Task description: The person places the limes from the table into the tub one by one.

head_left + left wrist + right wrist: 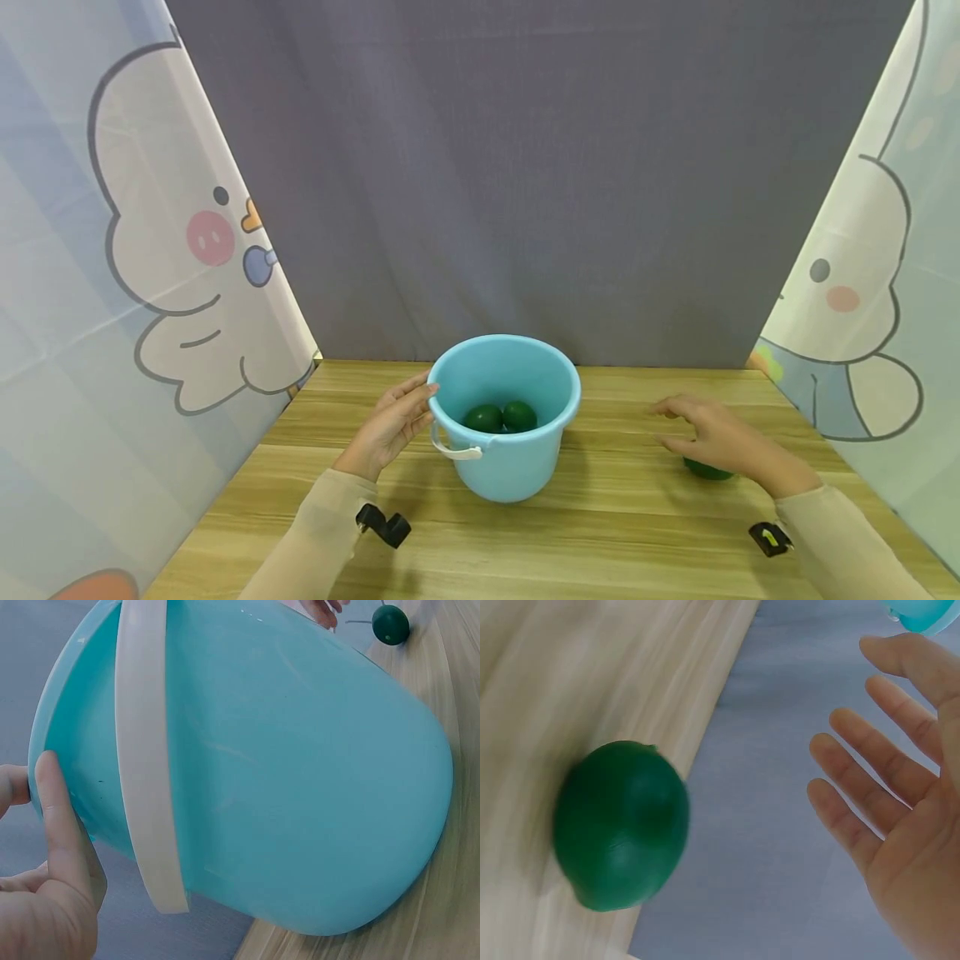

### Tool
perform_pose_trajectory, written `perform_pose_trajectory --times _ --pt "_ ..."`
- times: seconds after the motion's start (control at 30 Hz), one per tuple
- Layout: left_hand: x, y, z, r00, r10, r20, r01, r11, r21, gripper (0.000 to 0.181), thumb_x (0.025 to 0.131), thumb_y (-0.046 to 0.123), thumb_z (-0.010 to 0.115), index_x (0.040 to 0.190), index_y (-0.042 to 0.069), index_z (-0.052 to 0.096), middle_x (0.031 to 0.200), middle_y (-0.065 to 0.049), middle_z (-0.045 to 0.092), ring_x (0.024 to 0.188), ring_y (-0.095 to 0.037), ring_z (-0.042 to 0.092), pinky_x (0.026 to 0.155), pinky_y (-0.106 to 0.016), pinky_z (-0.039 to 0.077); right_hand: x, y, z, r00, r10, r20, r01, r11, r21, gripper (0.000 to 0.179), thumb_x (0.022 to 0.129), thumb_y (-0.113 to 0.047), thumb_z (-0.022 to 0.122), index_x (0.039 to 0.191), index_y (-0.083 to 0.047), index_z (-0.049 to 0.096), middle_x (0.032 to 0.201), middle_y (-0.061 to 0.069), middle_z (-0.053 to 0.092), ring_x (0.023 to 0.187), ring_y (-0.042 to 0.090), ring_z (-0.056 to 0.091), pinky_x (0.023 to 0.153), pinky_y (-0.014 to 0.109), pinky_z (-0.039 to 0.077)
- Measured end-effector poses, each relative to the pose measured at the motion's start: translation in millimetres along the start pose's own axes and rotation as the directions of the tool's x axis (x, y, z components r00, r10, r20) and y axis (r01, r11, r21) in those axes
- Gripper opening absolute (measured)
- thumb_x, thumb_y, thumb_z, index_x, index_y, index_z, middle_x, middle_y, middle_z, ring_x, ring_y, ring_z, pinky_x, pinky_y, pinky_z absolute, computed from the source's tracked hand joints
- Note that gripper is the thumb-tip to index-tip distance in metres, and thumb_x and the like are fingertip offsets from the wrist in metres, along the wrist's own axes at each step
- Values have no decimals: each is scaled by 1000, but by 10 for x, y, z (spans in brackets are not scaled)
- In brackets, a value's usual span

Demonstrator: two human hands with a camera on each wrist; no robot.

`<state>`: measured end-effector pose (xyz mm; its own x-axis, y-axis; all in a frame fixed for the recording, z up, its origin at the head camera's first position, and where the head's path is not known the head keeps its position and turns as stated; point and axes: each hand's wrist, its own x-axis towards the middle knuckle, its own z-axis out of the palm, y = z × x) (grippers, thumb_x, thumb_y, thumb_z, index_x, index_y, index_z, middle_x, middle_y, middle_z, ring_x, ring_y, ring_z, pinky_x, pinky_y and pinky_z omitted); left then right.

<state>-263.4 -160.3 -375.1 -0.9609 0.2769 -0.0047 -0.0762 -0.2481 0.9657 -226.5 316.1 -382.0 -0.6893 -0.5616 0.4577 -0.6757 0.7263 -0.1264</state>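
A light blue bucket [506,467] with a white handle [456,452] stands upright on the wooden table. Inside it lie two green limes [483,418]. My left hand [390,423] is at the bucket's left rim, thumb at the edge and a finger against the outside just below it, pinching the rim between them. Over on the right, my right hand [712,437] hovers with spread fingers and nothing in them. Beneath that hand, partly hidden by it in the head view, a third lime [621,825] rests on the table, apart from the palm in the right wrist view.
The wooden table [637,533] runs back to a grey curtain [525,183]. Cartoon-printed cloths [67,350] hang along the left and right sides. Black wrist mounts [384,525] sit on both sleeves.
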Motion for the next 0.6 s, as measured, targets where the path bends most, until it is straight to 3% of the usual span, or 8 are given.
perform_pose_trajectory --times 0.23,0.6 --pt "2 3 4 1000 5 2 -5 1000 -6 59 101 15 63 153 4 37 122 -11 60 85 -7 65 74 -16 57 -117 72 67 1000 1 -20 -2 999 -35 41 80 -16 86 116 -7 70 109 3 71 94 23 67 75 44 60" --pt "4 -7 -1 1000 7 1 -7 1000 -8 58 101 14 62 153 3 38 121 -11 61 86 -8 65 74 -16 57 -305 196 151 999 25 -30 -25 1000 4 42 75 -8 88 114 -6 71 109 8 72 93 27 68 74 43 60"
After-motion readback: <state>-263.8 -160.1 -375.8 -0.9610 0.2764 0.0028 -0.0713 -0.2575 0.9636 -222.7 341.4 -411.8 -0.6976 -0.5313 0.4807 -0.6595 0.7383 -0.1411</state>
